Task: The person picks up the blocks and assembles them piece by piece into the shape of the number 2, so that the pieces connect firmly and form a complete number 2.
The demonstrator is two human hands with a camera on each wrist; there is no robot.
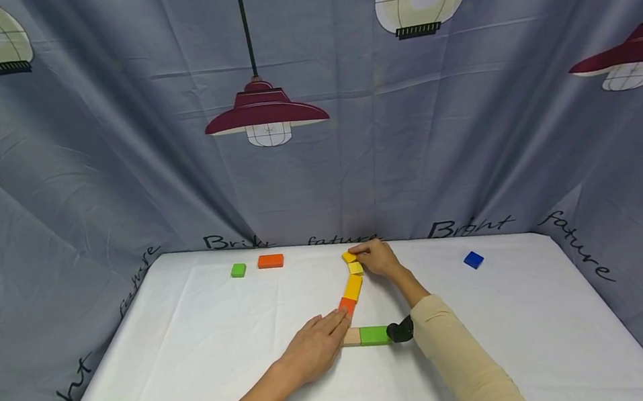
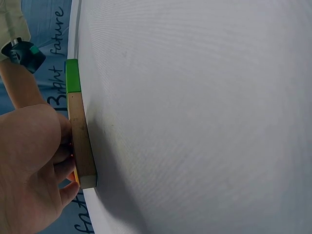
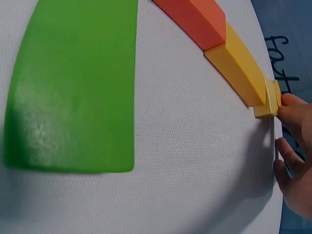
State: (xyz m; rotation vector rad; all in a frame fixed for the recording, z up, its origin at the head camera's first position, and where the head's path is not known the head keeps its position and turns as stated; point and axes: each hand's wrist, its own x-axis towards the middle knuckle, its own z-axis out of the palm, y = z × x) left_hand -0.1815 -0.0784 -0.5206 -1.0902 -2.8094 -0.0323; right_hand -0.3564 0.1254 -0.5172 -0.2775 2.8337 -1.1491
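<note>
Toy building blocks form a bent line on the white table. My right hand (image 1: 379,258) pinches a small yellow block (image 1: 349,257) at the line's far end. Nearer me follow a pale yellow block (image 1: 355,268), a longer yellow block (image 1: 353,288) and an orange block (image 1: 347,305). Extended fingers of my left hand (image 1: 316,347) rest at the orange block, covering its near part. Beside those fingers, a bare wooden block (image 2: 82,131) lies end to end with a green block (image 1: 374,336). In the right wrist view, fingertips touch the farthest yellow piece (image 3: 278,92).
A small green block (image 1: 238,270) and an orange block (image 1: 270,261) lie at the back left. To the right is a blue block (image 1: 474,260). The black right wrist camera (image 1: 401,331) overlaps the green block's end. A grey-blue printed curtain (image 1: 307,182) hangs behind the table.
</note>
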